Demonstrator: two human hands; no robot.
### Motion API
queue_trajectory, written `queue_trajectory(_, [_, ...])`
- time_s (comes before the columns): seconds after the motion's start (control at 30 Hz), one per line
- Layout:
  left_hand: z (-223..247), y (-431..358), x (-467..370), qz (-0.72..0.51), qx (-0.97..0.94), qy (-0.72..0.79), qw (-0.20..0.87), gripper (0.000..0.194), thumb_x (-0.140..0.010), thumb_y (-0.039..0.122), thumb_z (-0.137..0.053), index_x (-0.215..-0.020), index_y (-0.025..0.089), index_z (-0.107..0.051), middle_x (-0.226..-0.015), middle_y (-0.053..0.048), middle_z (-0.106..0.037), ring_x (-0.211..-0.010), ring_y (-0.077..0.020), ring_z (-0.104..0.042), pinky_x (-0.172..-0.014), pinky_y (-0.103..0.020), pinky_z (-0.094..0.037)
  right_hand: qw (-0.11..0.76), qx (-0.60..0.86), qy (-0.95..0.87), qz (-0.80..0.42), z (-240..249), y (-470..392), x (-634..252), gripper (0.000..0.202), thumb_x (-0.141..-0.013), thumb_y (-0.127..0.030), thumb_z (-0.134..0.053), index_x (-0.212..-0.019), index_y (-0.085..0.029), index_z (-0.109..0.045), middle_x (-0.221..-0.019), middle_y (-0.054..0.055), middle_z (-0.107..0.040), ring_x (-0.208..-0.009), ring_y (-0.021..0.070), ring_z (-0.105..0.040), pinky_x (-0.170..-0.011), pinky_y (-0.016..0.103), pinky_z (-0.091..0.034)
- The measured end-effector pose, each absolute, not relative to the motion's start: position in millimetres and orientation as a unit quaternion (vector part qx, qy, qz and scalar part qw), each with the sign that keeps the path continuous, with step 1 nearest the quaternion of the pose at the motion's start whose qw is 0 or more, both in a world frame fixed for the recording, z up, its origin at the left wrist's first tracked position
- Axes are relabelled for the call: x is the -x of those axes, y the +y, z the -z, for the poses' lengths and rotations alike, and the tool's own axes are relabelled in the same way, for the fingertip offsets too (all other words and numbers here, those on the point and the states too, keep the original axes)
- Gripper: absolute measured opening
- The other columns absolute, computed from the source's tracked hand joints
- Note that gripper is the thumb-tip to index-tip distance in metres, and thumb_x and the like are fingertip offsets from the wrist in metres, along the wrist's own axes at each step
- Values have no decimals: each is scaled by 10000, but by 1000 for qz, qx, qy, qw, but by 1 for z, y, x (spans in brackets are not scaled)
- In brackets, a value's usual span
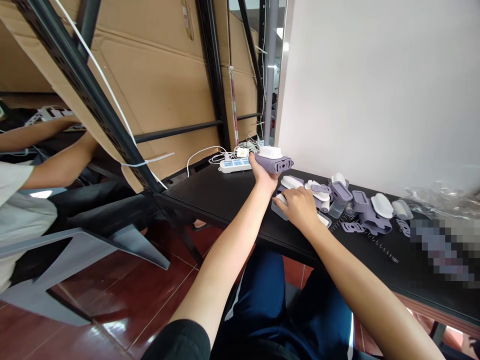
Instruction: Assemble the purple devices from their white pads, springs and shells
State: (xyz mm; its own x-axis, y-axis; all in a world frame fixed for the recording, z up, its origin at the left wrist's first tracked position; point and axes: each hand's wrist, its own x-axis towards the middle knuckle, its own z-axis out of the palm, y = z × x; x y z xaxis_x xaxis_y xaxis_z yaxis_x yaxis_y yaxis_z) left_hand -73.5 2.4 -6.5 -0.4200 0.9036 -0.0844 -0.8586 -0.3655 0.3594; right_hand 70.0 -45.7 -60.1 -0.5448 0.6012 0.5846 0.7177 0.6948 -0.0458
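Note:
My left hand is wrapped round a purple-grey scrub brush body above the table's back edge. A white bristle piece sits on top of that body. My right hand is lowered at the left end of a pile of brush parts, its fingers bent over a whitish piece I cannot make out. A clear tray-like part lies under its fingertips. White bristle heads lie just behind this hand, and a small purple-grey plate lies to its right.
On the black table, more purple-grey housings, a white brush head and metal springs lie to the right, before crumpled clear plastic. A power strip with cables stands behind. A black rack post and another person are left.

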Motion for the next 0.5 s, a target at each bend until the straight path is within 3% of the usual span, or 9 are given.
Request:
queue_trajectory(0.2, [3,2,70,-800,-88,171,568,561,-1020,665,-423,-1117,198,-719,-803,-41,-700,-711,-192,-701,-694,-291,-593,426,394,-814,26,41,-48,-86,363,-1049,-512,-521,-1138,-227,-728,-907,113,-732,-908,316,-655,-871,472,-501])
queue_trajectory(0.33, [-3,-8,63,-729,-192,163,637,566,-1017,657,-446,-1010,164,-723,-775,-84,-717,-698,-211,-724,-691,-317,-617,522,376,-758,-110,24,-43,-105,567,-969,-611,-614,-1401,-245,-588,-1201,124,-693,-1035,287,-654,-879,446,-539])
queue_trajectory(0.4, [-6,-17,60,-666,-253,168,681,560,-1017,651,-461,-1042,165,-738,-836,-125,-753,-774,-256,-769,-740,-371,-644,545,366,-730,-188,18,-37,-113,611,-969,-664,-572,-1434,-266,-554,-1288,124,-668,-1101,276,-661,-882,431,-557])
queue_trajectory(0.5, [-6,-29,58,-550,-330,211,737,581,-987,681,-521,-1137,174,-760,-924,-174,-789,-807,-334,-791,-727,-469,-657,551,383,-681,-294,10,-30,-123,585,-988,-720,-468,-1357,-285,-596,-1216,91,-700,-1036,254,-696,-818,401,-576])
